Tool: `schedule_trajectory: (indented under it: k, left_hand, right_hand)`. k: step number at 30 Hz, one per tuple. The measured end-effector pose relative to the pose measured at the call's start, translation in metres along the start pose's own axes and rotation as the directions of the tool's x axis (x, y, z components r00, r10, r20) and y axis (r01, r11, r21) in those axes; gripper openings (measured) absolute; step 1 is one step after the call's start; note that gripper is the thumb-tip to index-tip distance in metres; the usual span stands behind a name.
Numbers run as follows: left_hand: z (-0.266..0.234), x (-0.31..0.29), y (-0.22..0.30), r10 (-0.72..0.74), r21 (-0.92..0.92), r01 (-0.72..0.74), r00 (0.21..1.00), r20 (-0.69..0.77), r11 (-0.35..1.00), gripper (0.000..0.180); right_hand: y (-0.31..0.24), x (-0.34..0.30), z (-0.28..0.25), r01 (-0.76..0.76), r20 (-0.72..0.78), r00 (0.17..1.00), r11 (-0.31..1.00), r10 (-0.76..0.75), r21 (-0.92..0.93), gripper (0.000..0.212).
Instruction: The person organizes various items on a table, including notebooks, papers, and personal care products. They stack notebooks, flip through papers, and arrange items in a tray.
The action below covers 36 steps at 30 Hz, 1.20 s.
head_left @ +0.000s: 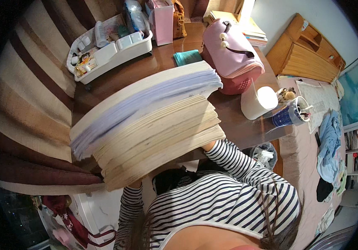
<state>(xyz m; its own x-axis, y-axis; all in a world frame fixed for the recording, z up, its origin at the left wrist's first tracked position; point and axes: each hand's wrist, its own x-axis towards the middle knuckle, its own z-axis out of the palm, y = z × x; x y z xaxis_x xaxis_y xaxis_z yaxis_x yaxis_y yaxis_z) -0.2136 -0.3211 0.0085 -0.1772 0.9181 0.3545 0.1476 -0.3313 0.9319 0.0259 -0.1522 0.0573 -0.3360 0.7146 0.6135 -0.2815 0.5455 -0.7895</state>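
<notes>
A thick stack of papers (162,133) spans the near side of the brown desk, its page edges turned up toward me. The nearer layers are cream; behind them lie white and bluish ones. I cannot tell whether they are loose sheets or booklets. My left hand (135,183) is at the stack's near left end, mostly covered by it. Against its near right end is my right hand (208,145), with the fingers hidden under or behind the papers. Both hands appear to hold the stack between them.
Behind the stack are a white organizer tray (116,53), a pink paper bag (161,25), a teal pouch (187,58) and a pink handbag (231,50). To the right stand a white paper roll (254,104) and a blue pen cup (283,118). Striped curtains (33,104) hang left.
</notes>
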Motion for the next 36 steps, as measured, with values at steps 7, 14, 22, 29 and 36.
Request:
schedule_trajectory:
  k: [7, 14, 22, 29, 36]
  left_hand:
    - [-0.005, 0.014, 0.009, -0.056, -0.017, 0.056, 0.998, -0.019, 0.998, 0.052]
    - [0.009, 0.027, 0.128, -0.573, -0.541, 0.531, 0.813, 0.107, 0.652, 0.057]
    - [-0.008, -0.002, 0.096, -0.713, -0.404, 0.720, 0.672, 0.201, 0.565, 0.063]
    - [-0.005, 0.027, 0.113, -0.745, -0.349, 0.743, 0.647, 0.158, 0.571, 0.060]
    - [0.008, 0.131, 0.184, -0.766, -0.175, 0.770, 0.634, 0.107, 0.613, 0.051]
  right_hand:
    - [-0.061, 0.033, 0.021, -0.079, -0.100, 0.992, 0.993, 0.071, -0.084, 0.080]
    - [-0.119, 0.047, 0.026, -0.719, 0.088, 0.692, 0.672, 0.717, 0.174, 0.071]
    - [-0.064, -0.008, 0.033, -0.874, 0.168, 0.473, 0.436, 0.865, 0.213, 0.069]
    - [-0.063, 0.010, 0.018, -0.877, 0.178, 0.453, 0.402, 0.874, 0.263, 0.067]
    - [-0.106, 0.090, -0.018, -0.813, 0.115, 0.528, 0.463, 0.841, 0.353, 0.068]
